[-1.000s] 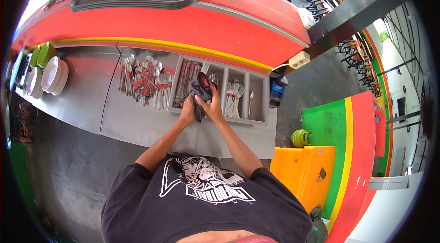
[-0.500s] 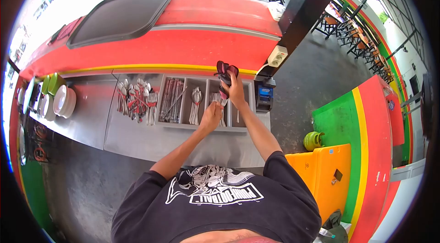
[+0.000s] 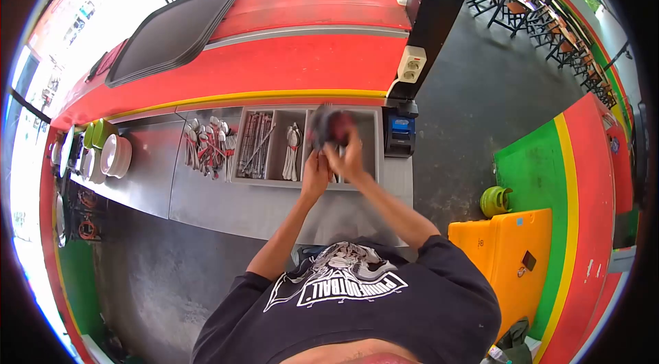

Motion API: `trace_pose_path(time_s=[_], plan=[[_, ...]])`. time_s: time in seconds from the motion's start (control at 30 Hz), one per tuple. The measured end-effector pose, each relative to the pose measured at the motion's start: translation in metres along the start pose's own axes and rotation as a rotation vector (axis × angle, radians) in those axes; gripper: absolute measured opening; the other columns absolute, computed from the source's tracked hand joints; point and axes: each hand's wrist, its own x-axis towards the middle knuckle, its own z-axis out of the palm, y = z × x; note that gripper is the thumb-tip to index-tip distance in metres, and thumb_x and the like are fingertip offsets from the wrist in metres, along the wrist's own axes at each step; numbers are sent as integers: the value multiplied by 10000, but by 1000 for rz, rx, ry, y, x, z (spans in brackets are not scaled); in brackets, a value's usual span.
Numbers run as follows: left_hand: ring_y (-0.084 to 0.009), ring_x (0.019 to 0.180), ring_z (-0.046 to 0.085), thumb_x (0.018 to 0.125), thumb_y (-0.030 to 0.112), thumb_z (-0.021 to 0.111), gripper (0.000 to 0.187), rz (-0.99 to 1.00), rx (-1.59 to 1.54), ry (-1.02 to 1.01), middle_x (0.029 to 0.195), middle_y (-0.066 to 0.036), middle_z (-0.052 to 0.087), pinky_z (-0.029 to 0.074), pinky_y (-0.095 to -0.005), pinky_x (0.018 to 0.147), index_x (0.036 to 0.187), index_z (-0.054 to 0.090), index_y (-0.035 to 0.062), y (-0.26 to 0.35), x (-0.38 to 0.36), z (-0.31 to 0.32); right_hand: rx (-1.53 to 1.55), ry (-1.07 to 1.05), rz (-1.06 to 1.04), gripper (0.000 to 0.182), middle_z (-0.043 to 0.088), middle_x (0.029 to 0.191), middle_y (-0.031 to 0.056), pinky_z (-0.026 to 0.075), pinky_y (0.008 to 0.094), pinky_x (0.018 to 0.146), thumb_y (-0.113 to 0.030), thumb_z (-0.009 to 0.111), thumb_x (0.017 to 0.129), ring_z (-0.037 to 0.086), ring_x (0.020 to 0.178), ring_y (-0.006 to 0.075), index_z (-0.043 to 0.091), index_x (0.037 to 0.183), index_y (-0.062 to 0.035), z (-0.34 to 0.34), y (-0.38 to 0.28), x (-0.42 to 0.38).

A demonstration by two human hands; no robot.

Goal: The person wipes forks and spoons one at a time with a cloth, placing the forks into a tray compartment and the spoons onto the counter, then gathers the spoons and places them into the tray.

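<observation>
A dark cloth with red patches (image 3: 331, 127), blurred by motion, is in my right hand (image 3: 349, 158), above the grey cutlery tray (image 3: 268, 183). My left hand (image 3: 316, 173) is closed right beside it, over the tray's front edge. Half a second ago fork tines stood out above the left fist; now the cloth and right hand hide them. In the tray, a left compartment holds slim wrapped utensils (image 3: 255, 148), and the one beside it holds spoons (image 3: 292, 148).
Loose cutlery (image 3: 209, 144) lies left of the tray on the steel counter (image 3: 240, 209). Bowls (image 3: 115, 156) stand farther left. A blue-and-black device (image 3: 399, 134) sits right of the tray. Black trays (image 3: 175, 31) rest on the red ledge (image 3: 309, 58), near a dark post (image 3: 443, 14).
The cloth has come down and left, onto the upper end of my left fist, covering the fork tines. My right hand has moved close to the left. The camera view has shifted slightly.
</observation>
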Motion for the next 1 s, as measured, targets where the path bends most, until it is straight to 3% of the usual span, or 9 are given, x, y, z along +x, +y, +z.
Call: trace_pose_path(time_s=[0.03,0.13,0.2,0.27,0.37,0.5,0.73,0.83,1.0], plan=[[-72,529,489,958,127,417,155,30,80,25,617,-25,514,386,-254,444,981,538,32,-12,4,-7,87,-79,-111,425,613,953,166,483,354,786,-69,654,732,614,925,280,538,1137,-18,2,-23,-8],[-86,584,529,899,69,471,163,63,-41,46,651,-31,553,400,-255,468,1010,585,33,-25,-4,-11,41,-282,19,484,604,1021,169,484,402,820,35,609,679,590,951,370,546,1149,-65,-6,-3,-25],[-100,600,539,856,10,488,129,-106,-307,199,653,-24,559,402,-279,482,889,612,29,-29,-8,-6,76,-394,9,498,601,1027,173,484,416,815,52,599,655,582,957,395,561,1132,-89,-8,10,-25],[-101,586,533,846,-1,497,118,-99,19,136,637,-21,550,399,-289,485,849,613,21,-56,-7,-20,41,-407,-54,499,604,1043,172,484,434,813,52,601,660,583,972,403,551,1134,-95,-7,21,-22],[-108,522,492,898,98,485,147,-76,184,72,596,-23,521,375,-292,468,822,570,6,-30,-9,-23,-13,-480,-76,522,584,1088,196,478,444,830,51,601,649,559,995,428,539,1145,-100,-15,30,-3],[-103,475,421,981,185,411,221,12,83,95,567,-13,461,349,-279,454,916,516,2,-4,-14,-13,-68,-454,-127,526,549,1150,209,444,469,886,61,591,636,508,1096,439,543,1135,-98,-19,51,26],[-80,488,374,1040,248,377,287,7,3,-84,578,-9,415,333,-247,470,917,475,7,11,-20,-13,-138,-262,-175,528,527,1142,237,444,468,893,102,604,605,512,1069,471,556,1097,-82,-27,72,54],[-86,510,392,1041,270,372,313,-68,59,-144,578,-15,416,352,-257,490,912,484,9,14,-25,-17,-297,-16,-173,416,562,1064,208,465,406,850,87,645,694,593,979,396,550,1078,-42,-37,72,67],[-108,552,441,1026,289,401,344,-12,343,56,621,-14,460,371,-288,520,843,542,35,-13,-7,-36,103,285,-39,352,571,1049,113,444,314,826,-59,683,841,560,976,198,510,1141,4,-41,56,70]])
